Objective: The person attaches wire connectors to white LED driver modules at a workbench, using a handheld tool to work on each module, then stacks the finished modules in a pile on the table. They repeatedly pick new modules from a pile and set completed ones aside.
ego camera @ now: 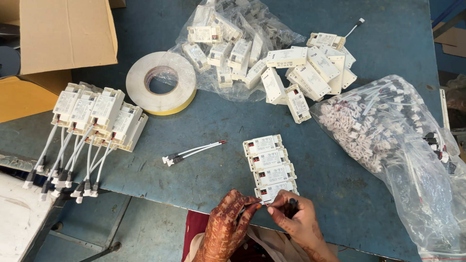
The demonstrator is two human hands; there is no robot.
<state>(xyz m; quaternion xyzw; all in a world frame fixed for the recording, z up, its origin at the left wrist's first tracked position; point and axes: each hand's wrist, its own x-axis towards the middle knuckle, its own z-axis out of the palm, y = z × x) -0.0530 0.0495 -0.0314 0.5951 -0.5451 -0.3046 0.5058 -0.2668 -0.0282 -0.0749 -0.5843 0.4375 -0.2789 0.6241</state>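
At the table's (340, 160) near edge, the left hand (227, 224) and right hand (297, 221) pinch a thin wire end (260, 205) against the nearest white driver module (275, 190), last in a row of four. A loose connector lead (194, 151) lies just to the left.

A roll of white tape (161, 82) lies flat on the blue table (204, 170); an open cardboard box (58, 39) sits at the far left corner; a clear bag of white connectors (388, 136) slumps at the right edge; a loose wired lead (194, 152) lies mid-table.
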